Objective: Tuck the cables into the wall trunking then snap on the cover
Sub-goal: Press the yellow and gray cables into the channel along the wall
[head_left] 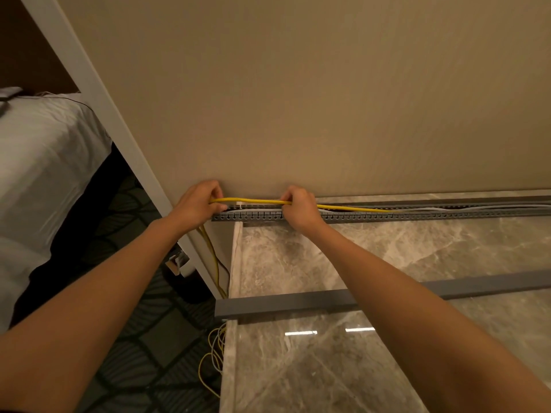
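left hand [200,204]: I pinch yellow cable [259,200] at trunking's [387,215] left end
right hand [299,208]: fist closed round same cable
cover [286,304]: lying near, on marble top [343,368]

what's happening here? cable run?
A person is working a yellow cable into the open grey slotted trunking that runs along the foot of the wall. The left hand grips the cable at the trunking's left end and the right hand pinches it further along; the stretch between them sits above the channel, not yet tucked in. Right of that, the cables already lie inside. The grey cover lies loose on the marble surface, not fitted.
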The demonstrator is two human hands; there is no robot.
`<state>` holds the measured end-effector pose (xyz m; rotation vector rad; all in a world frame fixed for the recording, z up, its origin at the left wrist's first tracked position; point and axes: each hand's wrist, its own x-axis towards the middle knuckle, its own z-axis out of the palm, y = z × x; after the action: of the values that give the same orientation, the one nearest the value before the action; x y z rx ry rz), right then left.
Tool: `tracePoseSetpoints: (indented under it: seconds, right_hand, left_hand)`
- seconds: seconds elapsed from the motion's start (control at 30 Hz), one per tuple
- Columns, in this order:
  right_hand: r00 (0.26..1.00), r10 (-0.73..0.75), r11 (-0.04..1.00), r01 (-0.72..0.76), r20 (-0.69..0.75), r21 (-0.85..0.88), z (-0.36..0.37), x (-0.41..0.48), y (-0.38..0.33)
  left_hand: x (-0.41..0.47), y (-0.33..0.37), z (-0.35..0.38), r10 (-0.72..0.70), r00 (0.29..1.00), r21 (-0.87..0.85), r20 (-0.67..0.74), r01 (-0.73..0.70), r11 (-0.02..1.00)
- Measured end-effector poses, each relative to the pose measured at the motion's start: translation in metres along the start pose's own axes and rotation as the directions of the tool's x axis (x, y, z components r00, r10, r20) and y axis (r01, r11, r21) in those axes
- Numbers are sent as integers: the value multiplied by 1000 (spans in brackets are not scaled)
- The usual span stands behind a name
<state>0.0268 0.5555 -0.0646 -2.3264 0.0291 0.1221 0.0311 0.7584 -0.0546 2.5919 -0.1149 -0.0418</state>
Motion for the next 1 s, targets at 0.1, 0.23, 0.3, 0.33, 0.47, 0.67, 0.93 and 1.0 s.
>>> tracePoseSetpoints:
  seconds: [0.1,0.23,0.3,0.33,0.47,0.67,0.93,1.0]
  right_hand:
    - [998,-41,997,38,42,70,-2,-3,8]
    - [998,-54,988,46,46,148,-4,-3,11]
    - [998,-56,985,51,23,164,-3,-3,12]
    - [998,-55,984,52,14,169,-3,-4,13]
    - [999,-48,980,49,-10,195,-4,-1,13]
    - [997,-74,988,77,-27,136,0,0,14]
    - [950,-161,966,207,268,-153,-21,-10,27]
    - [939,-169,955,231,300,-185,-25,-12,26]
  left_hand:
    - [-6,0,0,108,994,52,-15,-107,993]
    - [-14,0,2,196,979,176,-51,-184,967]
    - [-17,2,4,229,972,263,-53,-208,942]
    - [-18,2,5,238,970,292,-57,-211,933]
    - [-25,9,6,342,940,433,-2,-307,847]
    - [-23,21,4,377,918,591,124,-374,715]
    - [-21,46,14,255,943,642,214,-333,690]
    - [-16,48,13,162,953,643,257,-293,708]
